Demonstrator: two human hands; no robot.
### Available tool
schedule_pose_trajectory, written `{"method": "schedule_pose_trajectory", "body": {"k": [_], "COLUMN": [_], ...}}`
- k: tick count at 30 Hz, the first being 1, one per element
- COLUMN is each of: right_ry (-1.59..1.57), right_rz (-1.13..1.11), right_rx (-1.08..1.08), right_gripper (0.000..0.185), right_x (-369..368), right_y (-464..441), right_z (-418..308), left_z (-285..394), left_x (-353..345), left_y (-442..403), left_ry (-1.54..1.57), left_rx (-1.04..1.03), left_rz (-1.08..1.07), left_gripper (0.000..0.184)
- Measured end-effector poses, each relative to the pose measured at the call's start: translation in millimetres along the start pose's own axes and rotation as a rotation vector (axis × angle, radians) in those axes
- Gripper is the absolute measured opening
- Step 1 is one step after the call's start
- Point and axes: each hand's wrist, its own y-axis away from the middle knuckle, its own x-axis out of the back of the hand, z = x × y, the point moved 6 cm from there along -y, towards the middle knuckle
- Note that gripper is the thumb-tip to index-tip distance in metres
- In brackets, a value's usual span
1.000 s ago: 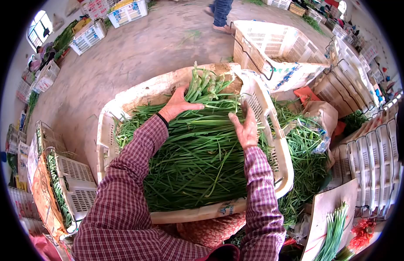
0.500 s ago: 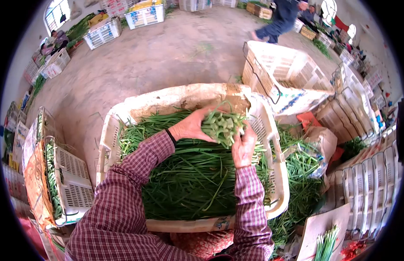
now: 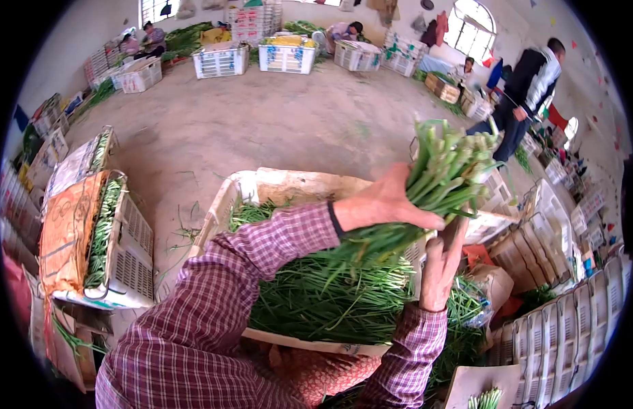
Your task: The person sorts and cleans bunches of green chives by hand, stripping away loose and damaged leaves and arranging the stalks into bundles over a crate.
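Note:
A thick bunch of long green stalks (image 3: 449, 167), leafy like chives, is raised above the crate with its pale cut ends up and to the right. My left hand (image 3: 384, 201) is wrapped round it, thumb across the front. From below, my right hand (image 3: 442, 269) reaches up to the bunch's lower right side; its fingertips are partly hidden there. The leafy ends hang down to the left over a white plastic crate (image 3: 282, 178), where many loose green stalks (image 3: 316, 303) lie.
Left stands a packed crate (image 3: 129, 242) with an orange cover. Stacked crates (image 3: 568, 334) and a board (image 3: 459, 388) bearing a small bunch are at right. A person (image 3: 534, 88) is upright at far right; other people sit by crates along the back wall.
The bunch has been lifted up and to the right, tilting so its stalks show along their length. Both hands have moved with it. My view has risen, showing more of the room.

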Motion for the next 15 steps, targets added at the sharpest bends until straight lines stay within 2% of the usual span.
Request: {"method": "schedule_pose_trajectory", "body": {"k": [1,3,4,5,7,8,9,10,11,13,14,15], "right_ry": [-0.012,0.034,0.053,0.074,0.189,0.22,0.11,0.145,0.19,-0.053,-0.007,0.044], "right_rz": [-0.029,-0.087,-0.094,-0.102,0.021,0.011,0.048,0.047,0.062,0.147,0.162,0.194], "right_rx": [0.022,-0.13,-0.195,-0.264,-0.224,-0.203,-0.25,-0.243,-0.236,-0.342,-0.351,-0.37], "right_gripper": [0.09,0.109,0.11,0.111,0.103,0.095,0.083,0.079,0.075,0.079,0.079,0.079], "right_x": [-1.7,-2.8,-2.2,-1.7,10.0,8.5,33.5,43.6,52.2,59.6,64.4,73.7], "right_y": [14.1,46.8,65.5,86.4,125.7,132.5,168.6,182.8,194.0,203.8,205.5,212.9], "right_z": [-8.0,-11.4,-17.2,-21.9,-26.7,-44.2,-23.1,-20.5,-24.9,-67.7,-85.7,-100.6], "left_z": [16.0,42.4,41.5,39.0,8.3,7.9,8.3,0.1,4.6,9.9,17.6,23.2], "left_x": [-12.3,-27.9,-37.2,-48.6,-72.3,-92.0,-111.3,-118.6,-127.2,-145.4,-153.5,-165.3], "left_y": [3.1,20.2,26.4,34.1,48.0,63.1,77.0,83.3,90.6,107.0,113.9,124.4], "left_ry": [0.208,0.468,0.533,0.724,0.88,1.029,1.178,1.174,1.205,1.304,1.274,1.274], "left_rx": [-0.013,-0.066,-0.03,0.003,0.179,0.262,0.344,0.362,0.33,0.238,0.112,0.115], "left_rz": [-0.091,0.063,0.061,0.09,0.071,0.029,-0.016,-0.004,-0.077,-0.171,-0.175,-0.24], "left_gripper": [0.079,0.067,0.057,0.049,0.04,0.038,0.037,0.037,0.042,0.05,0.066,0.085]}}
